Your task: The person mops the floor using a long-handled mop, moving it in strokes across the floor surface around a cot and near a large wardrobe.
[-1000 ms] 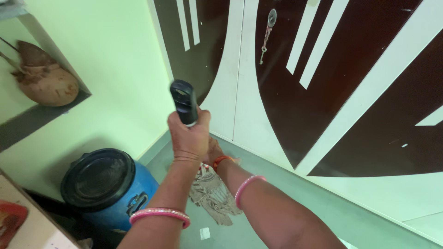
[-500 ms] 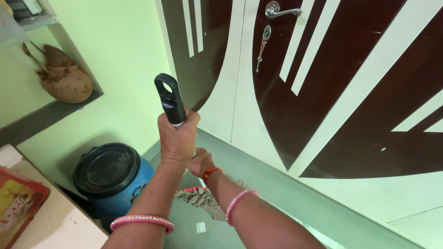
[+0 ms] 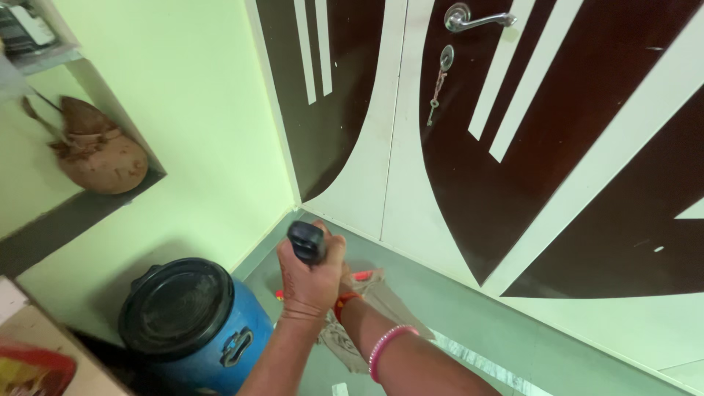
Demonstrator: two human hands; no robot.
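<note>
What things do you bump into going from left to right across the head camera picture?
Brown coconut shell in the wall niche → blue drum with a black lid → left hand gripping a black handle → key hanging from the door lock → silver door handle.

- the handle (image 3: 306, 242) looked like matt black plastic.
- the mop head (image 3: 367, 308) was rough, worn cloth.
- the drum (image 3: 198, 326) was glossy blue plastic.
- the door lever (image 3: 469, 17) was shiny metal.
</note>
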